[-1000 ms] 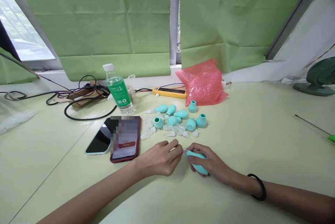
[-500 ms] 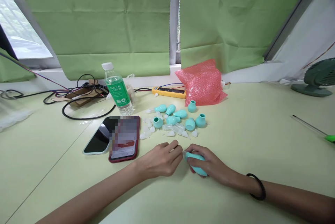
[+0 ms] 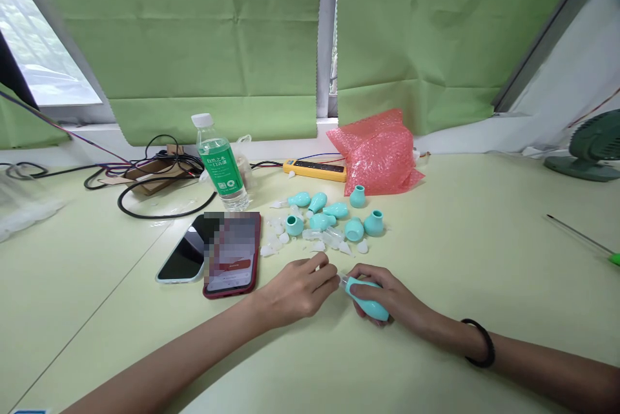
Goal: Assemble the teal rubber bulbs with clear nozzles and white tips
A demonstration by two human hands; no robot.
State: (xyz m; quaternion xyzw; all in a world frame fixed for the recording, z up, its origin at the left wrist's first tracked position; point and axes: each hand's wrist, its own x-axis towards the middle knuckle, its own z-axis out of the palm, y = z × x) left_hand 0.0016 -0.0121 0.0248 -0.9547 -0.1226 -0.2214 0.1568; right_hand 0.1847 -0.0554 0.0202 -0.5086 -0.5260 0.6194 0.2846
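Note:
My right hand (image 3: 375, 291) is wrapped round a teal squeeze bulb (image 3: 371, 308), its clear nozzle (image 3: 344, 281) pointing left. At the nozzle's end, my left hand (image 3: 310, 286) is closed in a pinch on a small white tip, mostly hidden by the fingers. Whether tip and nozzle are joined I cannot tell. Beyond both hands lie several more teal bulbs, among them an upright open one (image 3: 374, 223) and one with a clear nozzle fitted (image 3: 299, 199). Loose translucent nozzles (image 3: 314, 234) and small white tips (image 3: 362, 246) are scattered in front of them.
Two phones (image 3: 182, 259) (image 3: 256, 259) lie left of the parts. Behind stand a water bottle (image 3: 223, 172), tangled black cables (image 3: 165, 215), a yellow power strip (image 3: 314, 170) and a pink bubble-wrap bag (image 3: 380, 159). Toward the right are a screwdriver (image 3: 578, 234) and a green fan (image 3: 581, 172).
The right hand has turned the bulb slightly and moved a little right, so more of the clear nozzle shows. The left hand keeps its pinch beside it. The view has shifted slightly.

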